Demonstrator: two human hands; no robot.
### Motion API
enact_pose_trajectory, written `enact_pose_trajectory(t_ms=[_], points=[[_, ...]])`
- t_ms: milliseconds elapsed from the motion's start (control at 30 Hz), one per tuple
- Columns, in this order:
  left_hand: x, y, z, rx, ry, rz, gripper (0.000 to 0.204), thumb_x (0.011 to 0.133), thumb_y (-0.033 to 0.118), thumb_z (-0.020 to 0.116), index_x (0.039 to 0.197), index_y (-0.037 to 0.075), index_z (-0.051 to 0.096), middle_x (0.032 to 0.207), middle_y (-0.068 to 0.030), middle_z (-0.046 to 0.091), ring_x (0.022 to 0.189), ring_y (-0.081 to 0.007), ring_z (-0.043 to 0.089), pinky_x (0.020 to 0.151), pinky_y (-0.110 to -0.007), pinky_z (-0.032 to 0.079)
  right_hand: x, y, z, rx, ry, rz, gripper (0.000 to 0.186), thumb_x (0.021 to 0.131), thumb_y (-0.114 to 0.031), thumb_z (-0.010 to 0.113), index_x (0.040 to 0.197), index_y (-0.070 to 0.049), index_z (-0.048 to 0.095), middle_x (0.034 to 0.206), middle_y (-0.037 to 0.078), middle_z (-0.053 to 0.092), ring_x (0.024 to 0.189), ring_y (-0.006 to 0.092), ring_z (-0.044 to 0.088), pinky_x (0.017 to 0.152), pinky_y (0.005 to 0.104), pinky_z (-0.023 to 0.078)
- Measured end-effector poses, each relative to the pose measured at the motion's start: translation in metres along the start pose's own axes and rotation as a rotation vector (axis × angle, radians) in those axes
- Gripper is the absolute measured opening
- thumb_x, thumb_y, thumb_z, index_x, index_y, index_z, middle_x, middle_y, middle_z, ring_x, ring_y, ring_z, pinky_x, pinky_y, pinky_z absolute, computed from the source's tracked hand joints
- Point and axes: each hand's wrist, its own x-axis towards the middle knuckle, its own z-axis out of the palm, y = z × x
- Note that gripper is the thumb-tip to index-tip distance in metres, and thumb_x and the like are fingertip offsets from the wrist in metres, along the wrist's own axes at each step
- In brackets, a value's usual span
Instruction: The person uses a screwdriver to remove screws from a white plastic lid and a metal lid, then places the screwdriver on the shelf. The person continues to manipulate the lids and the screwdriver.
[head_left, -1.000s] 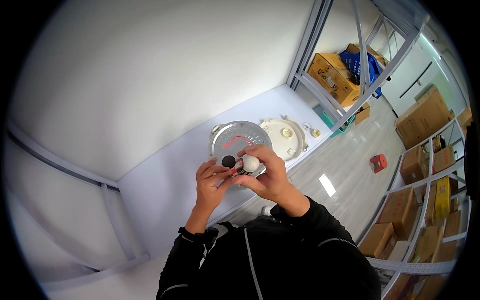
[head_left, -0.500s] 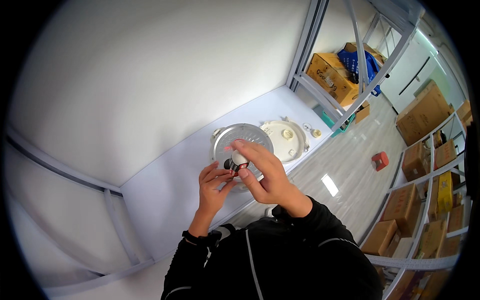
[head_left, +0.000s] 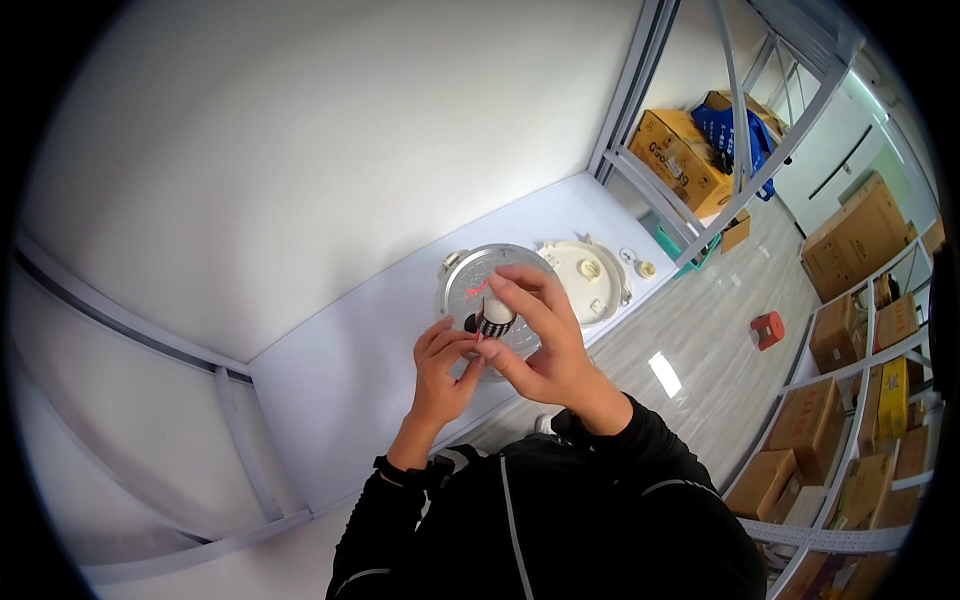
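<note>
Between the thumb and fingers of my right hand [head_left: 553, 345] is a small cylindrical part [head_left: 497, 315] with a rounded white end and a black-and-silver striped band. My left hand [head_left: 440, 380] is closed beside it, its fingertips at a thin red piece that looks like wire. Both hands are over a round silver metal dish [head_left: 465, 270] in a cream housing, which they partly cover. More red wire [head_left: 476, 290] shows against the dish, and a dark round spot [head_left: 470, 323] lies near my left fingertips. To the right rests a round cream cover [head_left: 573, 270].
The white table [head_left: 340, 350] runs along a wall. Small cream parts [head_left: 646, 270] sit near its right end. Metal frame posts [head_left: 630, 90] rise behind. Cardboard boxes [head_left: 805, 415] fill a shelf at right, and a red stool [head_left: 767, 330] stands on the floor.
The view has shifted slightly, so the scene sits farther right. The cylindrical part has turned in my right fingers, showing more of its striped side. Both hands stay at the part.
</note>
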Motion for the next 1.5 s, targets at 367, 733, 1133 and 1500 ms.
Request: enact_pose_trajectory(t_ms=[367,733,1133,1500], points=[[0.018,0.019,-0.023,0.313,-0.279,0.015,0.020,0.090,0.016,0.076,0.108,0.014,0.067,0.122,-0.0003,0.063,0.129,-0.0267,0.052,0.099,-0.058,0.032,0.007,0.004,-0.001,0.064,-0.055,-0.048,0.056,0.089,-0.004,0.077,0.142,0.001,0.060,0.126,0.020,0.068,0.111,0.0384,0.066,0.101,0.0464,0.052],[0.036,0.026,-0.033,0.501,-0.355,0.176,0.011,0.096,0.023,0.072,0.101,0.012,0.072,0.106,-0.0010,0.063,0.116,-0.0232,0.057,0.095,-0.053,0.038,0.010,0.002,-0.003,0.030,-0.005,-0.013,0.048,0.089,-0.006,0.078,0.135,-0.004,0.065,0.122,0.018,0.068,0.106,0.0335,0.068,0.090,0.0414,0.057],[0.048,0.018,-0.034,0.471,-0.351,0.307,0.013,0.095,0.023,0.073,0.102,0.012,0.074,0.099,0.0011,0.068,0.106,-0.0219,0.060,0.092,-0.047,0.041,0.016,0.001,-0.003,0.098,-0.098,-0.050,0.044,0.091,0.000,0.074,0.135,-0.005,0.068,0.133,0.020,0.063,0.103,0.0274,0.068,0.085,0.0373,0.057],[0.044,0.023,-0.036,0.466,-0.445,0.198,0.016,0.098,0.023,0.067,0.104,0.009,0.073,0.097,-0.0005,0.068,0.107,-0.0240,0.060,0.098,-0.049,0.041,0.017,-0.004,0.003,0.102,-0.020,0.011,0.046,0.087,-0.012,0.086,0.131,-0.007,0.072,0.126,0.013,0.063,0.104,0.0283,0.066,0.087,0.0386,0.057]])
